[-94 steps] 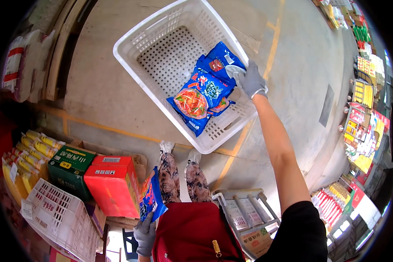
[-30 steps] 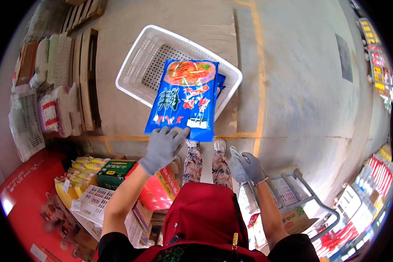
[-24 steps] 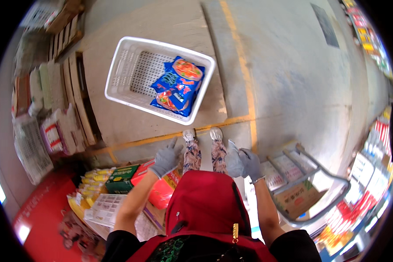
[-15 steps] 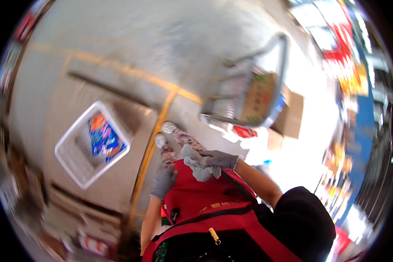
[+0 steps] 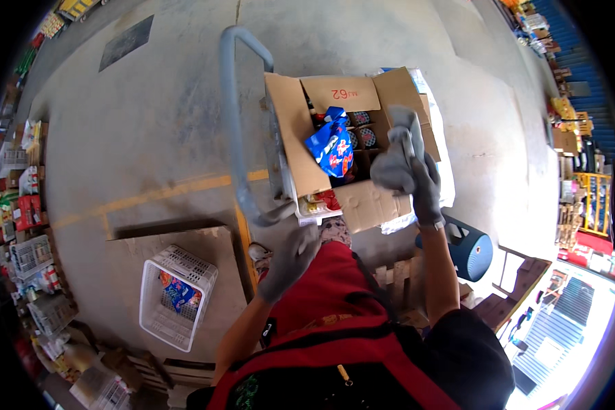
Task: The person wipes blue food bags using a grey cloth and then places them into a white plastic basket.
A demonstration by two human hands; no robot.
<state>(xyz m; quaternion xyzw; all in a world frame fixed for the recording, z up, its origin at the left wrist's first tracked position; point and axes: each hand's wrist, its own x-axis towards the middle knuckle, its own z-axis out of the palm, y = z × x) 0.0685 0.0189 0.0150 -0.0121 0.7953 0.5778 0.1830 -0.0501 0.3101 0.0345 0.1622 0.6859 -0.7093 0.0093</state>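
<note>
My right hand point(image 5: 427, 191), in a grey glove, is closed around a crumpled grey cloth point(image 5: 398, 160) above the right edge of an open cardboard box point(image 5: 290, 130). Inside the box, a blue packet point(image 5: 333, 145) with red and white print leans at the left. Several round-topped items point(image 5: 367, 138) stand in cardboard dividers beside it. My left hand point(image 5: 292, 263), also gloved in grey, is empty above my red apron point(image 5: 314, 294), just below the lower end of the trolley's handle point(image 5: 237, 137). Its fingers are stretched forward and slightly bent.
A white plastic basket point(image 5: 201, 324) with blue packets point(image 5: 178, 294) stands on a flat cardboard sheet point(image 5: 229, 273) at the left. To the right are a dark blue drum-shaped object point(image 5: 475, 253) and a wooden crate point(image 5: 526, 280). Stacked goods point(image 5: 27, 212) line the left side.
My view has turned toward the trolley and its box, which now lie straight ahead. My right hand has lifted the cloth from the apron to over the box. My left hand has moved forward.
</note>
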